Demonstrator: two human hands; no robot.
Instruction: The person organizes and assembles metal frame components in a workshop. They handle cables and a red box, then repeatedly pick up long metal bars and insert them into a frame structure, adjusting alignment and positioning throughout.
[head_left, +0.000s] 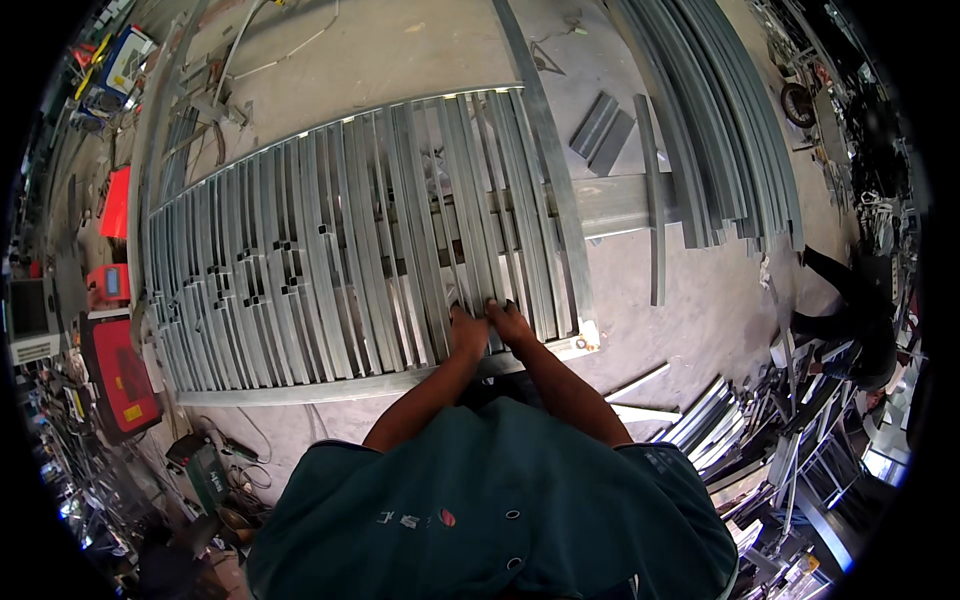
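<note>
Both my hands are close together at the near edge of a large galvanized metal frame [300, 388] filled with many long steel bars. My left hand [467, 330] has its fingers curled at the near end of a steel bar [461, 180]. Just beside it, my right hand [510, 324] is closed about the same bar, its knuckles up. The fingertips are partly hidden, and the exact grip is hard to make out. Farther left on the frame, short square tube pieces [290, 270] sit among the bars with dark openings showing.
A long stack of steel channels [700, 130] lies at the far right, with a single bar [656, 220] and short channel pieces [602, 135] nearby. At the left stand a red machine [120, 375] and a green tool [207, 475] with cables. Another person [865, 320] is at the right.
</note>
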